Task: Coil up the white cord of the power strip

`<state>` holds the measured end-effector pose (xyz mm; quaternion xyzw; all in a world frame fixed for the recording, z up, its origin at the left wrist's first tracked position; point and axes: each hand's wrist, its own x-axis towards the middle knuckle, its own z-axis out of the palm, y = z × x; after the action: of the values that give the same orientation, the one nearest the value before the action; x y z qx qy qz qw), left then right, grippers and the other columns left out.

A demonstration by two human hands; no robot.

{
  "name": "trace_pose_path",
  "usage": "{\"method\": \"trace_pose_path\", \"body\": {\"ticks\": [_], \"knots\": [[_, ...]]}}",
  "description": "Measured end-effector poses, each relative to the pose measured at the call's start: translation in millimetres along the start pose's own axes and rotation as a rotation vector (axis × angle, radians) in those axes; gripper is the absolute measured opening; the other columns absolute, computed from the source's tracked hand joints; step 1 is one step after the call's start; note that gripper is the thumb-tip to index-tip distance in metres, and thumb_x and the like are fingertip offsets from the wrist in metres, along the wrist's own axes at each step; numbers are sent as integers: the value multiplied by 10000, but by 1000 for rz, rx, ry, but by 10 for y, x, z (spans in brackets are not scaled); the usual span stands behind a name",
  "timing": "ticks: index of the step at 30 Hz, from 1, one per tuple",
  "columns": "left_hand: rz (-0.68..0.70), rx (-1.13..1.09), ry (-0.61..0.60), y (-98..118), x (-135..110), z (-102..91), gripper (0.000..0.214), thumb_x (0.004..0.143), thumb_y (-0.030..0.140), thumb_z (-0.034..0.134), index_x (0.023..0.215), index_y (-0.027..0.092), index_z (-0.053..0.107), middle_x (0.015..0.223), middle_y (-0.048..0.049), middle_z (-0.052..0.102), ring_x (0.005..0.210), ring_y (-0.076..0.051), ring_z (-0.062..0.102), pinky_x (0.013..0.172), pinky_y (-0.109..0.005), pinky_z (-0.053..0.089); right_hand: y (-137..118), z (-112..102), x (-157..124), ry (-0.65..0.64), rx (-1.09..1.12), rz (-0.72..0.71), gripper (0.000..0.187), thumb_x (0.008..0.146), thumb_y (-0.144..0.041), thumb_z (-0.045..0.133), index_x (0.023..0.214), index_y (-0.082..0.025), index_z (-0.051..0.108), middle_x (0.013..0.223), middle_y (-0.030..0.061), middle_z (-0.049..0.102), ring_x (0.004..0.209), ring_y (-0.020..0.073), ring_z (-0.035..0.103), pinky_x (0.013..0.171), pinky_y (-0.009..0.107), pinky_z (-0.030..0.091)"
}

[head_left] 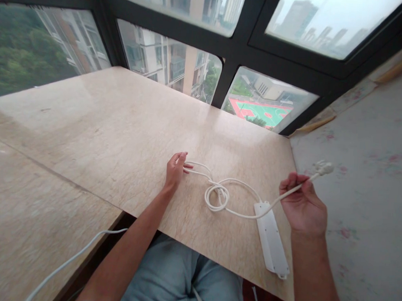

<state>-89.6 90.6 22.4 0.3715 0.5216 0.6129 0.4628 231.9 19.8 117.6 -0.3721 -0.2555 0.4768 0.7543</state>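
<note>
A white power strip point(272, 239) lies on the beige stone ledge point(120, 132) near its right front edge. Its white cord point(235, 184) runs from the strip across the ledge and curls into a small coil point(216, 197) in the middle. My left hand point(175, 169) rests on the ledge with its fingers pinched on a bend of the cord at the far left end. My right hand point(302, 203) is raised above the ledge and grips the cord a little below the plug point(323, 167), which sticks out up and to the right.
Dark-framed windows point(234, 52) border the ledge at the back. A patterned wall point(372, 179) stands right of the ledge. Another white cable point(75, 256) hangs over the lower left slab. My knees in light trousers point(182, 281) sit under the ledge's front edge.
</note>
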Motion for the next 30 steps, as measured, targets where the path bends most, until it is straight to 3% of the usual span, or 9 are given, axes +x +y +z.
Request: {"method": "trace_pose_path", "body": {"ticks": [6,11,14,16,19,21,23,26,30], "knots": [[115,99,-35,-50,-68,-36,498,837,494,574,1207,163,530,1162,-132,583,880,-176,667,708,-270,547,87,-141,-407,53,29,109,68,820,-187,658,841,-229,707,1023,-3,740,1091,131,652,968,302,528],[316,340,-10,-125,-148,-39,477,833,441,603,1223,188,500,1337,-168,425,944,-192,619,782,-350,553,95,-145,-884,-19,-55,153,142,778,-249,703,919,-268,702,1162,26,704,1174,199,614,1057,419,465],[380,420,42,-116,-277,-40,419,881,425,535,1223,187,497,1308,-168,448,1022,-232,601,819,-399,543,80,-158,-1139,-97,-190,165,265,746,-264,745,1005,-269,689,1195,59,689,1167,234,617,1053,446,456],[428,475,53,-79,-440,-54,402,895,422,515,1221,186,510,1286,-165,486,1114,-266,563,869,-434,521,75,-190,-1250,-104,-238,215,281,741,-279,759,1012,-253,693,1154,73,706,1080,232,662,972,412,515],[502,503,-184,-6,-772,-92,342,911,412,496,1176,208,573,1228,-130,581,1186,-272,529,965,-455,469,91,-237,-1344,-69,-231,304,254,745,-299,768,981,-227,707,1020,71,745,851,189,715,754,312,584],[477,504,-443,25,-988,-112,315,908,407,508,1144,227,614,1160,-113,637,1128,-261,572,973,-444,465,119,-231,-1387,-46,-192,342,236,743,-308,775,950,-212,714,952,65,754,748,162,711,655,260,576],[428,497,-570,35,-1143,-115,317,887,403,549,1138,231,636,1121,-109,660,1078,-256,601,953,-432,480,157,-181,-1442,-37,-138,363,212,741,-312,778,912,-202,717,905,57,756,698,147,702,612,233,565],[396,477,-559,34,-1219,-89,289,841,391,616,1070,226,681,1064,-103,680,1026,-251,621,929,-420,491,225,-60,-1557,-56,-67,391,176,755,-316,765,874,-197,714,859,48,754,657,140,695,582,222,556],[300,410,-533,42,-1141,-62,178,789,387,673,831,221,724,886,-73,699,863,-221,650,812,-358,520,340,64,-1714,-94,-28,419,173,765,-323,758,858,-186,708,846,65,762,642,146,703,579,218,553]]}}
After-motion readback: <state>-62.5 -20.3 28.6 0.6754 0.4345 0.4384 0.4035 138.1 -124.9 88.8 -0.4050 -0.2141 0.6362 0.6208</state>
